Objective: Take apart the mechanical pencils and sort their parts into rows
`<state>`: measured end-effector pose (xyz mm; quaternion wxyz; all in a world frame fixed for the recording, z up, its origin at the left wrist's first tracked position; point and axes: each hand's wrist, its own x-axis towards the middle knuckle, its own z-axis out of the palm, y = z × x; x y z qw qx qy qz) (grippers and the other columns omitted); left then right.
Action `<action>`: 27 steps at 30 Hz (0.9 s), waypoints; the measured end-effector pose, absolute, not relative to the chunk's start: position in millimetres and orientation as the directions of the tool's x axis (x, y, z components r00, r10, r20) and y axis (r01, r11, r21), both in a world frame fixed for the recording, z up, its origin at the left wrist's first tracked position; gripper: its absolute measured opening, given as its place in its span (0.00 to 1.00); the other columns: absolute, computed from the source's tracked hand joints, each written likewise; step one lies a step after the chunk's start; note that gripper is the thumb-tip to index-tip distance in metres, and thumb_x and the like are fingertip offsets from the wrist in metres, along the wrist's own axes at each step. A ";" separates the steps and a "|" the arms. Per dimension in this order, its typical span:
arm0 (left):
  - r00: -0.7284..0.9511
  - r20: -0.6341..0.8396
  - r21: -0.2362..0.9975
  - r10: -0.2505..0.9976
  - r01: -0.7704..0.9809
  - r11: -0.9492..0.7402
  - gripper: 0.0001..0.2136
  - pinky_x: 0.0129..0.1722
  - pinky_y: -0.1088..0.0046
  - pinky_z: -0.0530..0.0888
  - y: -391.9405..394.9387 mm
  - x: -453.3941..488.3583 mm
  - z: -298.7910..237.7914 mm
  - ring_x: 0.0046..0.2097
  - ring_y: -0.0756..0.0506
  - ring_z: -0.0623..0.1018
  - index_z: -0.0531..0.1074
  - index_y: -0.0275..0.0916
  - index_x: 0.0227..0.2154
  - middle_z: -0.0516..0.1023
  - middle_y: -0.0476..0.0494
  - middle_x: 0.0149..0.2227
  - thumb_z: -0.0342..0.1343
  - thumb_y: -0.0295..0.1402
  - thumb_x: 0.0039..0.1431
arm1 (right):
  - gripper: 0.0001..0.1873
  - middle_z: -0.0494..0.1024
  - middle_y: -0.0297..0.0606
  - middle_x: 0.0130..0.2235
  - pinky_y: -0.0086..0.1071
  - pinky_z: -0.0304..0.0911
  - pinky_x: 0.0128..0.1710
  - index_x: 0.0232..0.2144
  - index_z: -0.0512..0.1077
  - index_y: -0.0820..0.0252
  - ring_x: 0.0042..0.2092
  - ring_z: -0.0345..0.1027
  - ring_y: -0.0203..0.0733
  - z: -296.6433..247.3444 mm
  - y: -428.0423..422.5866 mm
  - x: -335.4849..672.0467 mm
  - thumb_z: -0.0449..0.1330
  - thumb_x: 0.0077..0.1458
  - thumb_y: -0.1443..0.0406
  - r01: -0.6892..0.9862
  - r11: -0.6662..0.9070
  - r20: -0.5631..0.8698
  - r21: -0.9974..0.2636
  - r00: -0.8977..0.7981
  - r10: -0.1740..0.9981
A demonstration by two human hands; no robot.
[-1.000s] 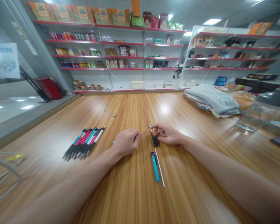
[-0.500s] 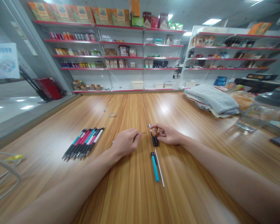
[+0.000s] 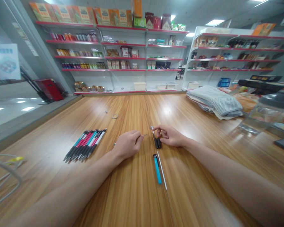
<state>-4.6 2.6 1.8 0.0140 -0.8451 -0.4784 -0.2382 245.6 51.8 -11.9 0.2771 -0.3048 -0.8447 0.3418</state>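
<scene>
Both my hands rest on a wooden table (image 3: 123, 195). My left hand (image 3: 127, 144) is curled shut and pinches a small metal piece, perhaps a spring, whose tip sticks out to the right. My right hand (image 3: 169, 136) is closed in a pinch on a black pen part (image 3: 157, 142) that points toward me. Just in front of my hands lie a teal pen barrel (image 3: 157, 169) and a thin white refill (image 3: 162, 170), side by side. A row of several assembled pens (image 3: 85, 144), pink, teal and white, lies to the left.
A small ring (image 3: 115, 116) and a tiny metal bit (image 3: 106, 111) lie farther back on the table. Folded grey cloth (image 3: 216, 100) and a clear container (image 3: 267, 113) sit at the right. White cable (image 3: 4, 176) is at the left edge. Store shelves (image 3: 123, 56) stand behind.
</scene>
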 end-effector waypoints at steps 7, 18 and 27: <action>0.429 0.417 0.191 0.802 0.821 -0.538 0.14 0.32 0.73 0.63 2.5 -4.3 1.1 0.31 0.48 0.71 0.62 0.39 0.25 0.70 0.46 0.28 0.42 0.37 0.65 | 0.28 0.71 0.33 0.36 0.22 0.53 0.25 0.52 0.63 0.59 0.24 0.56 0.25 -15.3 53.3 244.9 0.57 0.46 0.74 0.342 0.590 0.272 -0.732 -0.647 0.713; 0.438 0.421 0.179 0.794 0.818 -0.546 0.14 0.32 0.73 0.63 3.2 -4.4 0.0 0.32 0.49 0.71 0.62 0.38 0.25 0.70 0.46 0.28 0.42 0.36 0.65 | 0.28 0.71 0.32 0.35 0.22 0.54 0.25 0.51 0.64 0.58 0.23 0.55 0.25 -12.4 52.3 244.6 0.57 0.45 0.74 0.350 0.598 0.280 -0.721 -0.641 0.714; 0.444 0.427 0.177 0.788 0.813 -0.554 0.15 0.31 0.74 0.63 3.6 -3.9 -0.1 0.31 0.49 0.71 0.63 0.38 0.25 0.71 0.46 0.28 0.42 0.38 0.65 | 0.27 0.71 0.32 0.35 0.22 0.54 0.24 0.50 0.64 0.59 0.23 0.55 0.25 -15.0 53.0 245.3 0.56 0.46 0.74 0.354 0.606 0.292 -0.713 -0.635 0.715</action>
